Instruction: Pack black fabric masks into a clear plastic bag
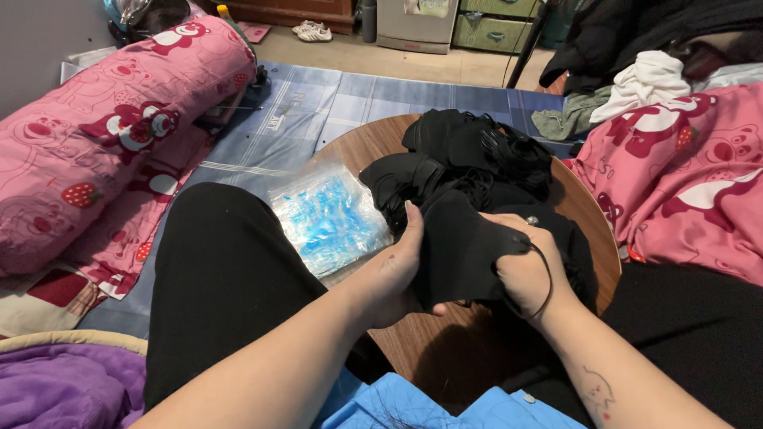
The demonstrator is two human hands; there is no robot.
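Both my hands hold one black fabric piece with thin elastic loops over a round wooden table. My left hand grips its left edge, thumb up along the cloth. My right hand pinches the right side, and an elastic loop hangs around that wrist. Just beyond lies a heap of more black pieces with tangled loops, touching the one I hold.
A clear plastic bag with blue contents rests on the table's left edge against my black-clad knee. A pink printed bolster lies left, pink bedding right. Clothes pile at the back right.
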